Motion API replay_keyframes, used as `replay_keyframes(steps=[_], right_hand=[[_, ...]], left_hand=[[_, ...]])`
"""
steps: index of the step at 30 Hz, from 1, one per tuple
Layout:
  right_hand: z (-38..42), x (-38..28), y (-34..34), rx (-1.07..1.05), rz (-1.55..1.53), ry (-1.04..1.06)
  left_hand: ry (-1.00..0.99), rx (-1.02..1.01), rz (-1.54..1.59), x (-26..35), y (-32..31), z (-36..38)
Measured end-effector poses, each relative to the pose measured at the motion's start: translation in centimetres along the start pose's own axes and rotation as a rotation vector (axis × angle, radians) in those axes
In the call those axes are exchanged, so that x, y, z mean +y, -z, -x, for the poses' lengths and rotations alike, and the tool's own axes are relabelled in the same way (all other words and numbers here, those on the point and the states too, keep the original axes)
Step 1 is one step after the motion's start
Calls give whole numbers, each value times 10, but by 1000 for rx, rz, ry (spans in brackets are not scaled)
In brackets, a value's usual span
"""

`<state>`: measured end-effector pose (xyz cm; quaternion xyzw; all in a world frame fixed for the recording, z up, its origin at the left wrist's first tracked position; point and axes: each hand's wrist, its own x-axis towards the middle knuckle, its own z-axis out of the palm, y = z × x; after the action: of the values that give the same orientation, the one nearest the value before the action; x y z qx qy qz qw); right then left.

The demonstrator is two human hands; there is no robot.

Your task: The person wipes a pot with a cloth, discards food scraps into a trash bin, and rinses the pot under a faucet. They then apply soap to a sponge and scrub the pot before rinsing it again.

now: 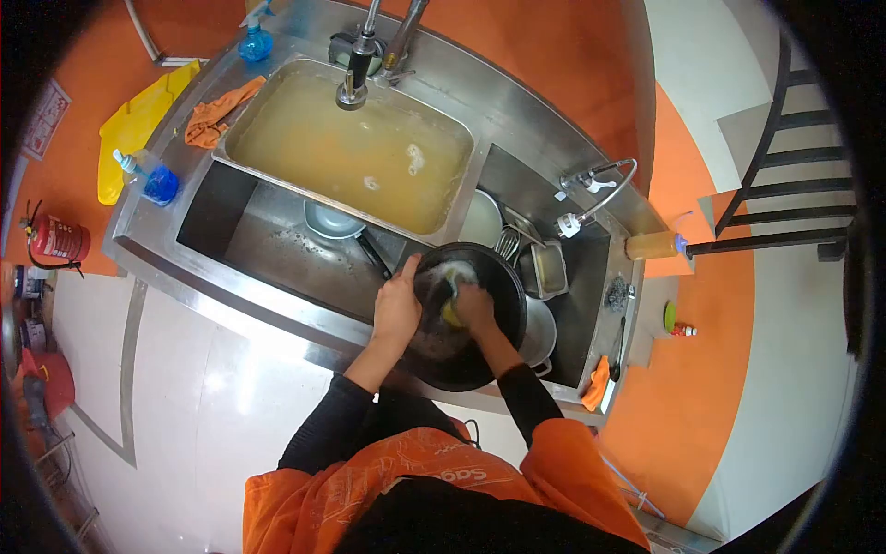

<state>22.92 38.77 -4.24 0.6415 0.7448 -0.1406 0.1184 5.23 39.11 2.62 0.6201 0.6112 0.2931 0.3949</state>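
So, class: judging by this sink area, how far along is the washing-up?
Done: nothing clearly finished. In hand: the left hand steadies the black wok while the right hand scrubs its foamy inside with a yellow sponge. Left: a bowl, metal containers and a pot remain in the basins.

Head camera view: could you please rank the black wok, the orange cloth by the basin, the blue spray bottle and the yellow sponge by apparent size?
1. black wok
2. orange cloth
3. blue spray bottle
4. yellow sponge, partly hidden under the right hand

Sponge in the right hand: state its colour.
Yellow sponge, seen in the head view.
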Motion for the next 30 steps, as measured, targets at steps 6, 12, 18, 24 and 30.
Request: replay_keyframes(steps=[6, 12, 18, 24, 30], right_hand=[[39, -19, -12, -14, 240, 362], [20, -16, -18, 12, 77, 271], [16, -14, 0, 115, 76, 380], [40, -45, -18, -33, 90, 399], [-20, -34, -18, -31, 315, 341]], left_hand=[[-22, 67, 1, 1, -2, 3], [32, 28, -29, 5, 0, 3], [-17, 40, -31, 0, -4, 6], [65, -20, -63, 2, -1, 6], [-54, -73, -75, -2, -8, 3]])
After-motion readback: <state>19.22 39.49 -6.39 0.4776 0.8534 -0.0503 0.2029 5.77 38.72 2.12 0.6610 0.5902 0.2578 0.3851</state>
